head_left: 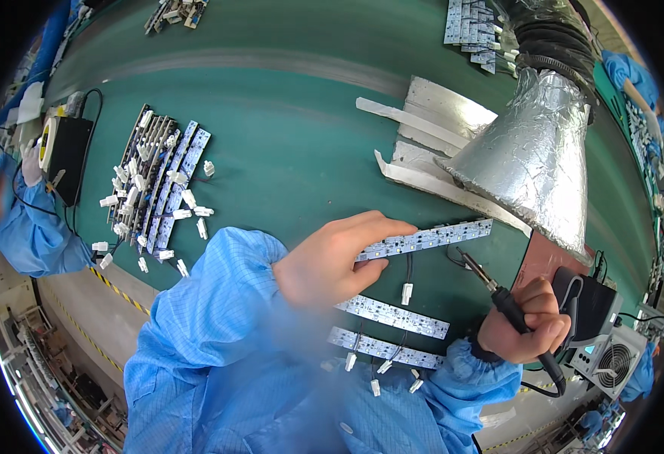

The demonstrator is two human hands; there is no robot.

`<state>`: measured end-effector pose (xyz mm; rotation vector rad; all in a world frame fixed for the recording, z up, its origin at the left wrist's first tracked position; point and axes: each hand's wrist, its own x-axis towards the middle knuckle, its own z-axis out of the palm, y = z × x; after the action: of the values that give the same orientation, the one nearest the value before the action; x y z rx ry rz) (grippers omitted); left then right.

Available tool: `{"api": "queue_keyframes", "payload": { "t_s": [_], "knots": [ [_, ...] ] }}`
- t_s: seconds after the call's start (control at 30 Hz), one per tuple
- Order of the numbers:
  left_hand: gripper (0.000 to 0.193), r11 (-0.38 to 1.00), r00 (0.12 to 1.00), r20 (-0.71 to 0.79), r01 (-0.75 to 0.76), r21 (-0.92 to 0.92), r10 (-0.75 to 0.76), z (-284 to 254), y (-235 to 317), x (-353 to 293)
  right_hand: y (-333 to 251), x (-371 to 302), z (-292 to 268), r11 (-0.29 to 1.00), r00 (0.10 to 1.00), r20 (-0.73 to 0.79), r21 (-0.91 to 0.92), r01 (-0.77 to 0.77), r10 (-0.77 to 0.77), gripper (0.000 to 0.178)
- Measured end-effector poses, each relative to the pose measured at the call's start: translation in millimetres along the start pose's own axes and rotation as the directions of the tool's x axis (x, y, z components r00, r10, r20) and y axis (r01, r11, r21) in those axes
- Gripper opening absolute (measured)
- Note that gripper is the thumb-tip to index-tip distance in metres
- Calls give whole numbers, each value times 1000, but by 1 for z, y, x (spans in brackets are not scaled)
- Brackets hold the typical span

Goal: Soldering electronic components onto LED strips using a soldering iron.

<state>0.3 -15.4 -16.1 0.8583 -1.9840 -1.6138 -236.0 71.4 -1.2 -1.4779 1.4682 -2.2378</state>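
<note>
My left hand [337, 258] pinches the left end of a white LED circuit strip [438, 237], thumb at its near edge and fingers over the far one. From this strip hangs a white connector [407, 293] on a dark lead. In my right hand [526, 321] is a black soldering iron [508, 306], the fingers wrapped round its handle. Its metal tip points up and left, just below the strip's right part; whether it touches a lead there I cannot tell. Two more LED strips [396, 316] lie nearer to me, with white connectors beside the nearest one.
A stack of wired LED strips [152, 180] lies at left, near a black box [67, 155]. The foil-covered fume hood [532, 151] hangs at right over a white bent-edged tray [430, 125]. Right of my right hand stands a soldering station [593, 303]. A co-worker's blue sleeve [37, 227] shows at far left.
</note>
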Motion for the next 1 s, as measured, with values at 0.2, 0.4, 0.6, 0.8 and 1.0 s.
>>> {"api": "queue_keyframes", "payload": {
  "t_s": [0.2,0.4,0.6,0.8,1.0],
  "knots": [
    [44,1000,999,-36,0,13,0,2,2,1,2,-6,6,995,999,20,-96,-31,33,36],
    [41,998,999,-51,22,54,-20,4,4,2,2,-7,6,992,998,58,-120,-33,40,35],
    [40,999,998,-51,32,42,-30,4,7,3,5,-9,5,992,997,59,-119,-34,42,35],
    [42,997,998,-55,26,67,-22,5,5,2,6,-8,5,988,997,55,-149,-37,46,36],
    [38,997,998,-58,43,58,-40,4,6,3,7,-7,4,989,994,98,-146,-26,41,34]
  ]
}}
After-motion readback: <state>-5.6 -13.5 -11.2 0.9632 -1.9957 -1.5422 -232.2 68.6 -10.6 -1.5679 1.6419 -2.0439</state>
